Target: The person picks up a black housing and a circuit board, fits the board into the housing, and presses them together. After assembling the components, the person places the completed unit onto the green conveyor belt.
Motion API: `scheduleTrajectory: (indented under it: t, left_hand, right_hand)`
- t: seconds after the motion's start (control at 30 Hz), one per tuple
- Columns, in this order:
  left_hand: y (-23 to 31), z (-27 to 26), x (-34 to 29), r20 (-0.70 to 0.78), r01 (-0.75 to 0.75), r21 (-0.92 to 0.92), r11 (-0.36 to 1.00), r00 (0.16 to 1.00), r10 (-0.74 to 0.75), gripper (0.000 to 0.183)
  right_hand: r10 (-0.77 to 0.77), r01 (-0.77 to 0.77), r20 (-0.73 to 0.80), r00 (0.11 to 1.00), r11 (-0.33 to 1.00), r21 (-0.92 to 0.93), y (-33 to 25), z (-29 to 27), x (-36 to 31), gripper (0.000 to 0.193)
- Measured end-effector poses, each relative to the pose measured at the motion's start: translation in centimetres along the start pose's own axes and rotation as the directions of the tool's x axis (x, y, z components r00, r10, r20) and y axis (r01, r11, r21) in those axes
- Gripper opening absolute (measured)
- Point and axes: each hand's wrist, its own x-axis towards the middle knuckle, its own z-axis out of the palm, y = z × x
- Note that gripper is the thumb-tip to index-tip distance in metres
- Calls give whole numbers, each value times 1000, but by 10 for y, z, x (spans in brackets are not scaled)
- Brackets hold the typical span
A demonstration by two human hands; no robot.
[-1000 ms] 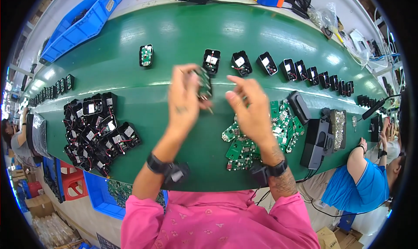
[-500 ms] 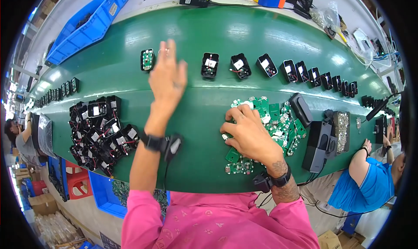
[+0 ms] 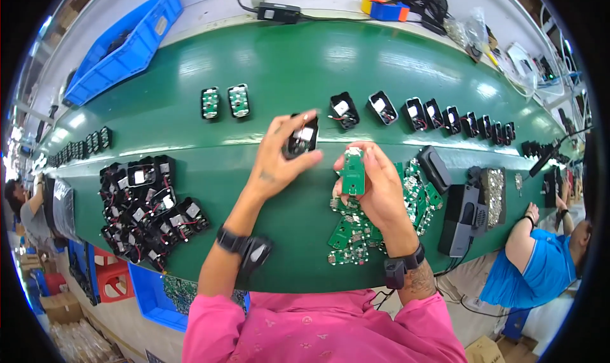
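Green bench [image 3: 295, 248]: bare at centre toward near edge, between housing heap [image 3: 136, 201], left, and board pile [image 3: 419, 201], right. Left hand [image 3: 274, 158]: thumb and fingers curved around black housing [image 3: 304, 138], drawn nearer that edge since the earlier frame. Right hand [image 3: 381, 191]: pinching one green board [image 3: 353, 175], newly lifted above the pile.

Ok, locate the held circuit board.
In the head view, the circuit board is right of centre in the right hand, right of the black casing by the left hand.
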Motion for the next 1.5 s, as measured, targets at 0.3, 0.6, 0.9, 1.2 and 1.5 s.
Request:
scheduleTrajectory:
  t: [0.3,0.6,0.9,1.2,1.5]
  left_hand:
    - [22,26,-36,133,340,-263,903,940,-315,21]
    - [16,35,-43,18,63,85,994,998,-65,26]
    - [17,42,-48,-36,76,77,994,997,-74,21]
    - [16,39,-46,-126,205,-76,976,969,-214,19]
    - [24,28,-45,123,370,-647,666,913,-389,59]
  right_hand:
    - [167,-140,-151,974,975,174,6,-10,9,35]
    - [-174,32,-260,950,880,-474,17,-3,4,25]
    - [-587,438,162,793,364,-822,19,6,2,9]
    - [-554,485,284,783,259,-835,22,10,-1,23]
    - [-498,529,363,787,245,-812,21,9,-1,28]
